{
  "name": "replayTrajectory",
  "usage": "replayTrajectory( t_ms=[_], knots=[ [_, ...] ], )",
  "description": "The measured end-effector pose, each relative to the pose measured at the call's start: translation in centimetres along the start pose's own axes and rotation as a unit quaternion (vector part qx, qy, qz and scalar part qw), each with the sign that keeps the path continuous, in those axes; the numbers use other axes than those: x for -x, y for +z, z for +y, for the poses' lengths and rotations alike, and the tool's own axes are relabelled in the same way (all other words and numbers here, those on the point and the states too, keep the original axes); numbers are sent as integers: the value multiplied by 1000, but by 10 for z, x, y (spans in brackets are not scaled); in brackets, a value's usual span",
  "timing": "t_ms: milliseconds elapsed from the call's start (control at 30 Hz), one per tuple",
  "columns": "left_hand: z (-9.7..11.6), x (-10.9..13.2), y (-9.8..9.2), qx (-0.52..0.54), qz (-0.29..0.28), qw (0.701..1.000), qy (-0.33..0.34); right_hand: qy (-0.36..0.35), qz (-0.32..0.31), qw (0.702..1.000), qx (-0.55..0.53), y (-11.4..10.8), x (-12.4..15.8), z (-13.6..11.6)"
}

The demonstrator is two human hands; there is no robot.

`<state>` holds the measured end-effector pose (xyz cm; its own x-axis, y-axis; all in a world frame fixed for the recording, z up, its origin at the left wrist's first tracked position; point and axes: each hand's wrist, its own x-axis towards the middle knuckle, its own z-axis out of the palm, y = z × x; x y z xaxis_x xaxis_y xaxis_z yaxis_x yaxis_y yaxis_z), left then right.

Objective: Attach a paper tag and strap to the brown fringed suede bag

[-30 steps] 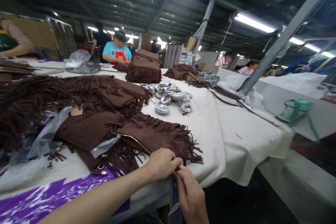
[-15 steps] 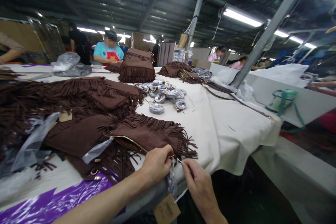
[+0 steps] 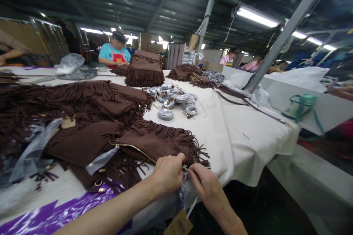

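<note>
A brown fringed suede bag (image 3: pixel 154 141) lies at the near edge of the cloth-covered table (image 3: pixel 248 136). My left hand (image 3: pixel 167 172) is closed in a pinch at the bag's near corner, by a small metal ring. My right hand (image 3: pixel 205 183) pinches the same spot from the right, fingertips touching the left hand's. A thin white cord and a brown paper tag (image 3: pixel 179 224) hang below both hands, over the table edge.
More brown fringed bags (image 3: pixel 82 99) pile up on the left, and another bag (image 3: pixel 145 68) stands upright farther back. Coiled straps in clear wrap (image 3: pixel 173 99) lie mid-table. Purple plastic (image 3: pixel 55 213) covers the near left. Other workers sit across the table. A slanted metal post (image 3: pixel 275 47) rises at right.
My right hand, apart from the left half a second ago, has closed back in against it at the bag's corner. The paper tag came into view below the table edge.
</note>
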<state>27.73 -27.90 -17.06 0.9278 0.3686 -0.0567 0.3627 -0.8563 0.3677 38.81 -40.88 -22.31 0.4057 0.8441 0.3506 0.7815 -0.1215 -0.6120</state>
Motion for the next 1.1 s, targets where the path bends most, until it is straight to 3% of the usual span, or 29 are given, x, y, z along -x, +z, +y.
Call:
replayTrajectory(
  t_ms=[300, 467, 567, 700, 767, 900, 1033, 1100],
  knots=[
    [-6, -19, -15, 57, -22, 998, 18, 23, -35, 999, -3, -7, -6, 8],
    [-2, -30, -14, 18, -47, 998, 31, 38, -9, 999, -26, -8, -7, 3],
    [-4, -31, -12, 22, -20, 999, 31, 97, -17, 988, -121, -11, -7, 2],
    [-17, -33, -21, 102, 53, 993, 27, 189, -13, 937, -295, -18, -13, 9],
    [-23, -33, -31, 150, 78, 985, 43, 181, 8, 942, -281, -22, -22, 12],
    [-26, -33, -44, 203, 98, 972, 72, 77, 31, 980, -183, -27, -45, 1],
    [-25, -37, -40, 270, 123, 951, 90, 44, -24, 983, -176, -25, -61, -12],
    [-27, -41, -31, 360, 118, 922, 75, 55, -33, 978, -197, -23, -64, -12]
  ],
)
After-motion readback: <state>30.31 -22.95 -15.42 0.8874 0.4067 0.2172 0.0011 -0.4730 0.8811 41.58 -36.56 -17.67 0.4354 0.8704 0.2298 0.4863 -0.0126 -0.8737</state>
